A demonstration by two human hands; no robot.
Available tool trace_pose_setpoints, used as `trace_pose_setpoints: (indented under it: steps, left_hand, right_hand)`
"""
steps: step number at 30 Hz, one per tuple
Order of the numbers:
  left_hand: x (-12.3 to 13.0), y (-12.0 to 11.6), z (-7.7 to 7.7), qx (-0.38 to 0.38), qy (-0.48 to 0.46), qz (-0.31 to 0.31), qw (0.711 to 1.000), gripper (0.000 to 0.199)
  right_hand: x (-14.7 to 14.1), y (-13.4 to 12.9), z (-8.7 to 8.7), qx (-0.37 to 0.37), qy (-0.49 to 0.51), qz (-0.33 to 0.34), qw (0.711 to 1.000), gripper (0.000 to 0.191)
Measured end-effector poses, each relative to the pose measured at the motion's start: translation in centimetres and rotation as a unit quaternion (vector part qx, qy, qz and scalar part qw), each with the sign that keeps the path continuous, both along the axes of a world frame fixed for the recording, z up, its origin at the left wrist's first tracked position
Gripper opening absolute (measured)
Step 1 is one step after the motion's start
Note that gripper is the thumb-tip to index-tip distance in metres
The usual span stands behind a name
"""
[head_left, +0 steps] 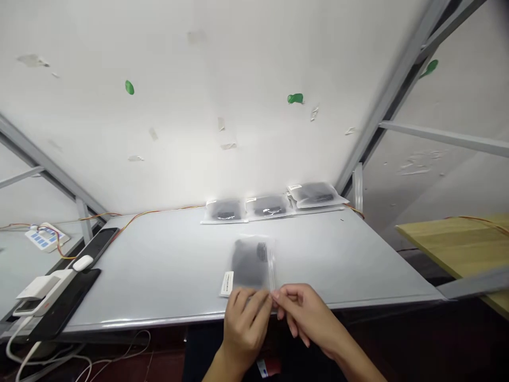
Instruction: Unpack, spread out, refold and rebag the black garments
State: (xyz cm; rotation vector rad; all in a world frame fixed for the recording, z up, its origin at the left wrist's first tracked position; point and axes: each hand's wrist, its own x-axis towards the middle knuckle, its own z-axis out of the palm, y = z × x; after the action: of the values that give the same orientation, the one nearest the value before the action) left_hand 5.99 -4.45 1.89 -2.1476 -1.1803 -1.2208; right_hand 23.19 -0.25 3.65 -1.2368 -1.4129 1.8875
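A frosted plastic bag [249, 262] with something dark inside lies on the grey table [167, 265] near its front edge. It has a white label at its lower left and a zip strip along its right side. My left hand [246, 323] is closed on the bag's near edge, fingers bent over it. At the bag's lower right corner, my right hand [304, 313] pinches the end of the strip between thumb and forefinger, its other fingers loosely curled. The fingertips of both hands nearly meet there.
Similar filled bags [225, 210] lie in a row along the table's back, against the white wall [246, 106]. On the left are a power strip [55, 289], a white earphone case [82, 263] and black phones. A wooden board [457, 241] is at right.
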Motion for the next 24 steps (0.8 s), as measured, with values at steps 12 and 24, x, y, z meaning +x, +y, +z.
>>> trace_pose_setpoints:
  steps: [12, 24]
  left_hand:
    - [1.2, -1.1, -0.1, 0.021, -0.019, 0.018, 0.999, 0.017]
    - [-4.6, -3.5, -1.5, -0.04, -0.01, 0.113, 0.993, 0.024]
  right_hand:
    - [-2.0, 4.8, -0.7, 0.127, -0.032, -0.119, 0.984, 0.054]
    - [-0.9, 9.1, -0.3, 0.111, -0.101, -0.198, 0.969, 0.034]
